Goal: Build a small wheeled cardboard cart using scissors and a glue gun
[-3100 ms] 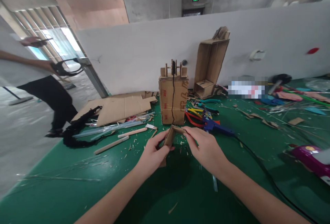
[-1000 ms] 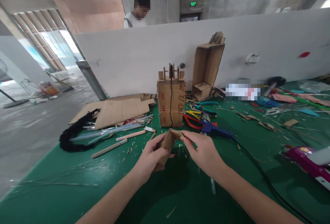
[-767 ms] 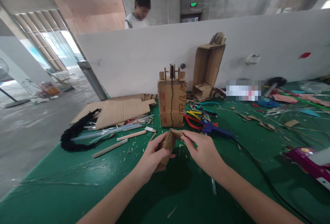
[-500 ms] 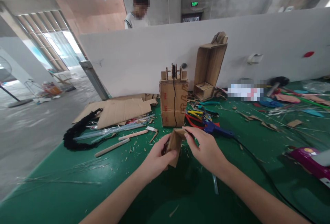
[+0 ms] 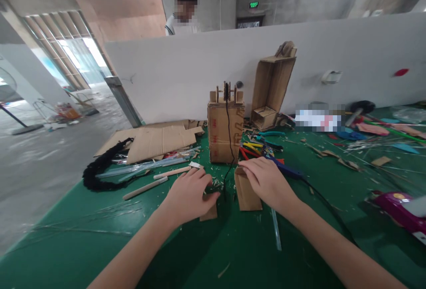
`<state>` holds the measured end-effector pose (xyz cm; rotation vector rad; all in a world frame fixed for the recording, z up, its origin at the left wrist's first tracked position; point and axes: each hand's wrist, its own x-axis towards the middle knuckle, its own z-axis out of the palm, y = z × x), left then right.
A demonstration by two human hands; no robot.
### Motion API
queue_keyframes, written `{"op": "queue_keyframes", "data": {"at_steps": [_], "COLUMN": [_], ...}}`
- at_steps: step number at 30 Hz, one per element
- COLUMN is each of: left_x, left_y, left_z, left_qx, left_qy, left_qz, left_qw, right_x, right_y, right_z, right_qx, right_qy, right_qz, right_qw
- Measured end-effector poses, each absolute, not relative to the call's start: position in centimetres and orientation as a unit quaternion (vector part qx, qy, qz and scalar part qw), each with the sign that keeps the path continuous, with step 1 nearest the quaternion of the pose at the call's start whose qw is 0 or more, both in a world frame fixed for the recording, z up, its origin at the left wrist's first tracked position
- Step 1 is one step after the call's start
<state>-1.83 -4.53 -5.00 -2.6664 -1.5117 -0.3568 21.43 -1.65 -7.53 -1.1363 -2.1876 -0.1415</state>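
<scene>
My right hand (image 5: 268, 182) is closed on the upper end of a small folded cardboard piece (image 5: 248, 196), whose lower part hangs down in front of me. My left hand (image 5: 188, 196) is apart from it, with thumb and fingers spread low over the table. Partly under that thumb shows a small flat cardboard scrap (image 5: 210, 211); whether the hand touches it I cannot tell. Just beyond both hands stands an upright cardboard box (image 5: 221, 134). A black cord (image 5: 229, 125) runs from the wheel on its top down its front to the table between my hands.
Cardboard sheets (image 5: 163, 140), a black fuzzy strand (image 5: 95, 176) and sticks (image 5: 144, 189) lie left. Pliers (image 5: 251, 145) and a blue glue gun (image 5: 288, 168) are right of the box. Behind stands an open cardboard case (image 5: 271, 85). A person (image 5: 184, 5) is beyond the white partition (image 5: 166, 76).
My left hand has let go of the folded cardboard piece and moved left, opening. My right hand now holds the piece alone, further right. The cord's lower end has come into sight.
</scene>
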Motion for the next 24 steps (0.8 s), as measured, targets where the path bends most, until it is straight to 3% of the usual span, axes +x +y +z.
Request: {"op": "queue_keyframes", "data": {"at_steps": [11,16,20,24], "left_x": [-1.8,-1.8,-1.5,-1.1], "left_y": [-3.8,-3.6,-3.6,-3.3], "left_z": [-6.9,-6.7,-6.1,-6.1], "left_qx": [-0.856,-0.806,-0.698,-0.598], "left_qy": [-0.501,-0.529,-0.516,-0.491], "left_qz": [-0.119,-0.192,-0.312,-0.421], "left_qw": [-0.028,-0.186,-0.385,-0.475], "right_x": [20.8,21.6,23.0,24.9], "right_y": [-0.7,-0.7,-1.2,-2.0], "right_z": [-8.5,-8.0,-6.6,-5.6], "right_qx": [-0.469,-0.480,-0.543,-0.634], "right_qy": [-0.821,-0.805,-0.786,-0.739], "right_qz": [-0.059,-0.086,-0.168,-0.207], "right_qw": [0.321,0.337,0.242,0.090]}}
